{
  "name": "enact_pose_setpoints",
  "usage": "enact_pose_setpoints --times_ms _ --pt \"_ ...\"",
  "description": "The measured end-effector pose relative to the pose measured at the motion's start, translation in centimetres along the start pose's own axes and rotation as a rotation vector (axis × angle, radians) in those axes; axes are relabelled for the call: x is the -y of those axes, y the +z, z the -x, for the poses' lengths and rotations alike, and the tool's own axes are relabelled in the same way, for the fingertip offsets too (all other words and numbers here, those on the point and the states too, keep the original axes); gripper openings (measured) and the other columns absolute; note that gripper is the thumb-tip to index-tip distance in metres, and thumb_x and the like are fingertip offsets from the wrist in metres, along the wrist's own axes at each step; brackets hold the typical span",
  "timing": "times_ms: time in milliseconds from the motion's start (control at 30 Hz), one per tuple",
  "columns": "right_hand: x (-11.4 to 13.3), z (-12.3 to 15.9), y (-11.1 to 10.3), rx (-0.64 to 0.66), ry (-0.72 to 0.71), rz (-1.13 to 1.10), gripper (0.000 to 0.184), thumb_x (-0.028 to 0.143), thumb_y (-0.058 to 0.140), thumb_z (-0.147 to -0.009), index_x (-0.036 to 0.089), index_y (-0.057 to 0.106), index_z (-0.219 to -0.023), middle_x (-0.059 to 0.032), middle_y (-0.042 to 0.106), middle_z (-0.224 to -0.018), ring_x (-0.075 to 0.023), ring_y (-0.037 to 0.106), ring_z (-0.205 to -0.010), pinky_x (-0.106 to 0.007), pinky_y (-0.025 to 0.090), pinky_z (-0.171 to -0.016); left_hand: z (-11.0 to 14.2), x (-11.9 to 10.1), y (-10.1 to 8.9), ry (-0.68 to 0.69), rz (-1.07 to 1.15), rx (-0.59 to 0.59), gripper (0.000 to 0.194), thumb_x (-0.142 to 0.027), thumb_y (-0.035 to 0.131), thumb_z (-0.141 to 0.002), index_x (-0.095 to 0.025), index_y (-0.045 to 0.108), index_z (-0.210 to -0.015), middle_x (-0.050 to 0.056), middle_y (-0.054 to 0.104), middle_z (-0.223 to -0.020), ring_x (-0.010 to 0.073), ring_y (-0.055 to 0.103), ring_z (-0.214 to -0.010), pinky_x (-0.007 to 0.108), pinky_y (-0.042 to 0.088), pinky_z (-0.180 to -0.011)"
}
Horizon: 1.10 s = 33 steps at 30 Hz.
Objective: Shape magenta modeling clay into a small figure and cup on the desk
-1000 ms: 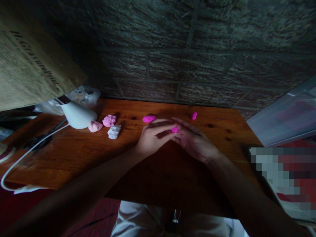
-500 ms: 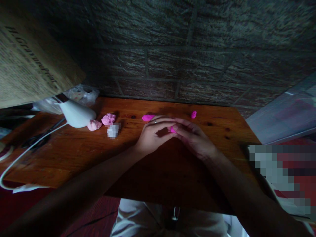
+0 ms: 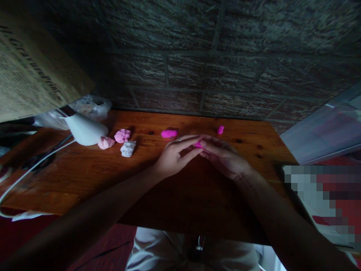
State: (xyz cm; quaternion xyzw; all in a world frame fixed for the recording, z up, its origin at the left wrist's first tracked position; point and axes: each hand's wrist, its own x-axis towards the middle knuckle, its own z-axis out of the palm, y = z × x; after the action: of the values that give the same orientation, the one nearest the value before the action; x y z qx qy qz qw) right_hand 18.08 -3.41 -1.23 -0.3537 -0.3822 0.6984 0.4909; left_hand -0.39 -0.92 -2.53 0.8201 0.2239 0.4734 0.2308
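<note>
Trousers point(image 3: 158, 248), pale, show below the near edge of a wooden table point(image 3: 93, 165); over it the two hands meet, the left hand point(image 3: 173, 156) pinching a small bright-pink lump point(image 3: 199, 144) between thumb and fingers, the right hand point(image 3: 225, 156) closed on it from the other side, thumb pressed over it; the step in hand, I'd judge, is working this bit with the fingertips — and a next move would call for light, even pressure; what shows of the lump is vivid and probably soft, though the fingers hide most of its form; beyond lie a longer pink roll point(image 3: 169, 133) and a small pink nub point(image 3: 220, 129); off to the left sit a crumpled white lump point(image 3: 128, 148), a rosy lump point(image 3: 122, 136) and a paler lump point(image 3: 106, 142) beside a white lamp base point(image 3: 86, 130); behind everything — a dark stone-block wall point(image 3: 183, 71).
</note>
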Motion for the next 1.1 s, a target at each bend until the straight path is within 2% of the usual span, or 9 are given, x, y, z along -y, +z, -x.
enact_pose_setpoints --times_ms 100,233,433,600,667,767,933,1000,1100 --pt "-0.3 -0.2 0.2 0.016 -0.029 0.021 0.025 0.033 0.09 -0.072 0.024 0.078 -0.092 0.0003 0.078 -0.093 -0.0126 0.069 -0.087 -0.025 0.051 -0.085 0.1 0.0 0.1 -0.004 -0.006 0.003 0.033 -0.021 0.072 -0.092 -0.016 0.071 -0.125 0.013 0.075 -0.126 0.0211 0.073 -0.112 0.029 0.062 -0.089" --pt "-0.4 -0.2 0.2 -0.002 0.014 0.006 0.028 0.037 0.09 -0.072 0.026 0.078 -0.094 0.0014 0.077 -0.097 -0.012 0.068 -0.088 -0.025 0.051 -0.084 0.2 0.1 0.1 -0.004 -0.023 -0.017 0.028 -0.019 0.068 -0.094 -0.015 0.072 -0.121 0.013 0.076 -0.122 0.0202 0.073 -0.111 0.029 0.061 -0.092" --pt "0.0 0.0 -0.5 -0.05 0.03 0.082 0.039 0.034 0.094 -0.065 0.029 0.078 -0.101 0.0009 0.078 -0.1 -0.015 0.07 -0.092 -0.027 0.053 -0.081 0.2 0.2 0.0 0.033 -0.012 0.038 0.026 -0.021 0.067 -0.096 -0.015 0.071 -0.121 0.013 0.076 -0.122 0.0202 0.073 -0.11 0.032 0.061 -0.094" --pt "0.5 0.0 -1.7 -0.169 -0.108 0.493 0.045 0.037 0.089 -0.069 0.023 0.073 -0.109 -0.0042 0.08 -0.095 -0.0202 0.073 -0.085 -0.034 0.056 -0.078 0.3 0.6 0.0 -0.007 -0.045 0.055 0.028 -0.026 0.07 -0.093 -0.015 0.072 -0.119 0.014 0.076 -0.119 0.02 0.075 -0.101 0.029 0.062 -0.08" --pt "0.7 0.0 -2.2 -0.232 -0.195 0.708 0.033 0.036 0.086 -0.073 0.022 0.075 -0.101 -0.0049 0.08 -0.091 -0.0218 0.074 -0.083 -0.036 0.056 -0.079 0.4 0.8 0.0 -0.046 -0.081 0.052 0.027 -0.027 0.07 -0.093 -0.014 0.073 -0.117 0.014 0.077 -0.116 0.0198 0.075 -0.098 0.029 0.062 -0.079" --pt "1.1 0.1 -2.5 -0.237 -0.264 0.97 0.014 0.033 0.078 -0.08 0.022 0.078 -0.088 -0.0051 0.08 -0.091 -0.0223 0.073 -0.083 -0.038 0.054 -0.083 0.4 0.9 -0.1 -0.108 -0.123 0.048 0.023 -0.025 0.069 -0.093 -0.014 0.074 -0.113 0.013 0.078 -0.113 0.0192 0.076 -0.096 0.028 0.061 -0.081" --pt "1.5 0.3 -2.5 -0.109 -0.128 0.989 0.025 0.04 0.073 -0.082 0.02 0.08 -0.096 -0.0046 0.079 -0.086 -0.0184 0.069 -0.072 -0.032 0.053 -0.069 0.3 0.9 -0.2 -0.154 -0.14 0.028 0.02 -0.024 0.067 -0.095 -0.013 0.075 -0.109 0.012 0.079 -0.109 0.0186 0.076 -0.094 0.027 0.06 -0.08" --pt "1.6 0.4 -2.6 -0.053 -0.055 0.963 0.027 0.043 0.072 -0.082 0.02 0.08 -0.094 -0.0039 0.078 -0.082 -0.0166 0.066 -0.069 -0.029 0.052 -0.065 0.3 1.0 -0.2 -0.166 -0.15 0.054 0.021 -0.025 0.066 -0.095 -0.013 0.075 -0.11 0.012 0.079 -0.11 0.0192 0.076 -0.095 0.028 0.061 -0.081" --pt "1.7 0.2 -2.8 -0.069 -0.018 0.947 0.023 0.042 0.075 -0.079 0.02 0.079 -0.084 -0.0026 0.076 -0.076 -0.014 0.063 -0.066 -0.027 0.05 -0.065 0.5 1.1 -0.1 -0.141 -0.171 0.13 0.023 -0.026 0.064 -0.097 -0.014 0.074 -0.113 0.012 0.078 -0.114 0.021 0.075 -0.104 0.033 0.06 -0.092"
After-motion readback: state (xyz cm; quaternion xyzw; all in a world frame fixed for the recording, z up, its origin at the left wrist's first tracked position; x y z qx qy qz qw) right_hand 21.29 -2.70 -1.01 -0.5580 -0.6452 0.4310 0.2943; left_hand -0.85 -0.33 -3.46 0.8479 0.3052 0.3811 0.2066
